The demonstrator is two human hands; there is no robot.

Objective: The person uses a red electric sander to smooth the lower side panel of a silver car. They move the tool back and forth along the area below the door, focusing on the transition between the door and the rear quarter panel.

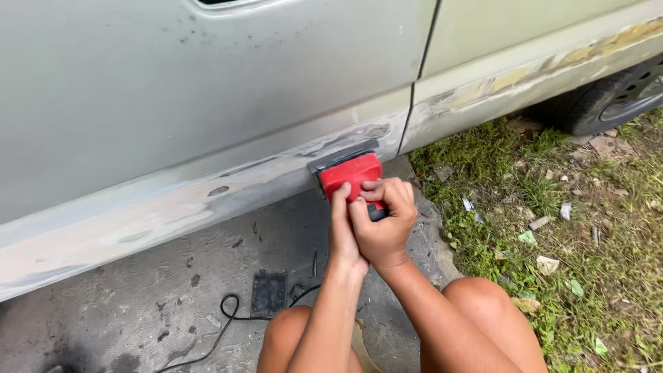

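Note:
A red power sander (pixel 351 175) with a grey pad presses flat against the lower edge of a pale car door (pixel 207 103). My left hand (pixel 342 228) grips the sander's body from the left side. Over the rear of the sander my right hand (pixel 385 221) is wrapped, fingers curled, touching the left hand. The strip of door along the bottom (pixel 173 207) is sanded to dull grey and bare patches. Both my knees (pixel 476 304) show at the bottom of the view.
A black cord (pixel 228 314) loops across the grey concrete slab (pixel 138 304), beside a dark square sheet (pixel 269 293). Grass with dry leaves and litter (pixel 573 228) lies to the right. A car tyre (pixel 615 100) stands at the upper right.

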